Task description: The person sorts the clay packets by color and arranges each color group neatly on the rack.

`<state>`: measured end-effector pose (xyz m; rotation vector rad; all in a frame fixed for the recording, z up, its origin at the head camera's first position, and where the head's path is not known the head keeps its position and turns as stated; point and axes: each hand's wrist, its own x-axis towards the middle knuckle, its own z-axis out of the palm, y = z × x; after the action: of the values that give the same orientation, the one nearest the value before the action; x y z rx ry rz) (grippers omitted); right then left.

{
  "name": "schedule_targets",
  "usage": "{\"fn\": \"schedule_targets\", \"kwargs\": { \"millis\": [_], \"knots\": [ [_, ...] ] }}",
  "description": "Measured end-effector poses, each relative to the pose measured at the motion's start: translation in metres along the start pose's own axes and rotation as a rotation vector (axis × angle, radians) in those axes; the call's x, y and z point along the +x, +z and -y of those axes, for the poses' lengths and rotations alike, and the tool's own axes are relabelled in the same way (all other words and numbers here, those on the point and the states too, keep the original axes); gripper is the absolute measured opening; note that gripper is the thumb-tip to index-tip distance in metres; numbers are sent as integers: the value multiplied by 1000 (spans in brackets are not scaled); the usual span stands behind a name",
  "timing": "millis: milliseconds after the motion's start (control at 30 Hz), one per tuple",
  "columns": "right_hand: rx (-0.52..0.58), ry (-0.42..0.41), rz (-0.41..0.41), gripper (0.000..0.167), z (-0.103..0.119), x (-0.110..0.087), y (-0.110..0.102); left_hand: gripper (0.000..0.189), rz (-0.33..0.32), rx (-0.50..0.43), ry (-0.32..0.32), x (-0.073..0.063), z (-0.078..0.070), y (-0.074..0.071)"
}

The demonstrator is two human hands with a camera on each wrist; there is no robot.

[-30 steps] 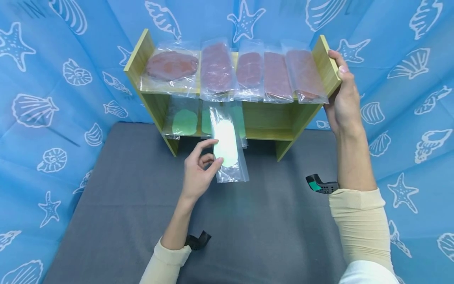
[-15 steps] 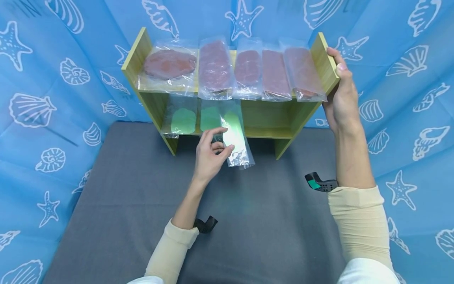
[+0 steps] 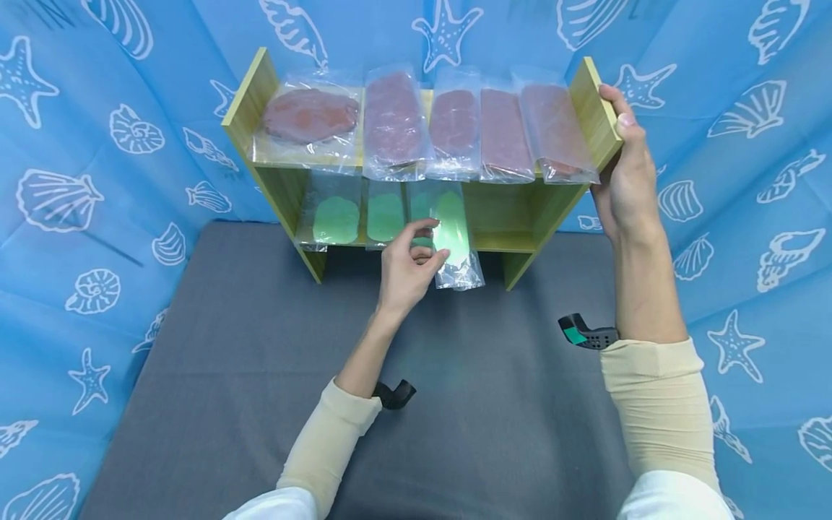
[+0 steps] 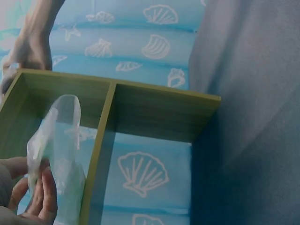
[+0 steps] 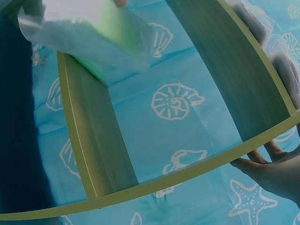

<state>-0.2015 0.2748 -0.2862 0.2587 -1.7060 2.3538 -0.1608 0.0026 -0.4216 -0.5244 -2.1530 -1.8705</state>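
Observation:
My left hand (image 3: 406, 271) pinches a clear plastic bag (image 3: 455, 235) with a flat green piece inside, between thumb and curled fingers. The bag's upper end is inside the lower level of a small wooden shelf (image 3: 250, 97), and its lower end sticks out past the front edge. In the left wrist view the same bag (image 4: 63, 136) stands up from the fingers within the shelf's frame. Up on the shelf's right side panel, my right hand (image 3: 630, 180) grips the board, thumb in front. The right wrist view catches its fingers (image 5: 276, 152) behind the panel.
Two bagged green pieces (image 3: 336, 220) lie at the left of the lower level; another bag (image 3: 419, 196) is partly hidden by my left hand. Several bags with reddish-brown pieces (image 3: 393, 123) line the top level. Grey cloth (image 3: 487, 404) lies below, a blue shell-print curtain (image 3: 162, 43) behind.
My left hand has moved right and toward the shelf, carrying the bag with the green piece farther into the lower level. My right hand has stayed on the side panel.

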Motion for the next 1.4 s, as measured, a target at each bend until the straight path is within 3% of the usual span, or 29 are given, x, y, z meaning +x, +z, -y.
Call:
{"fn": "schedule_targets", "kwargs": {
  "millis": [167, 633, 933, 1400],
  "knots": [
    [18, -5, 3, 44, 2, 4, 2, 46, -36, 52, -23, 11, -6, 11],
    [14, 2, 0, 44, 2, 0, 1, 47, -24, 206, -79, 33, -7, 45],
    [25, -7, 10, 45, 0, 0, 0, 49, -3, 406, -95, 44, -4, 57],
    [23, -14, 3, 45, -1, 0, 1, 49, 11, 471, -117, 51, -3, 63]
  ]
}}
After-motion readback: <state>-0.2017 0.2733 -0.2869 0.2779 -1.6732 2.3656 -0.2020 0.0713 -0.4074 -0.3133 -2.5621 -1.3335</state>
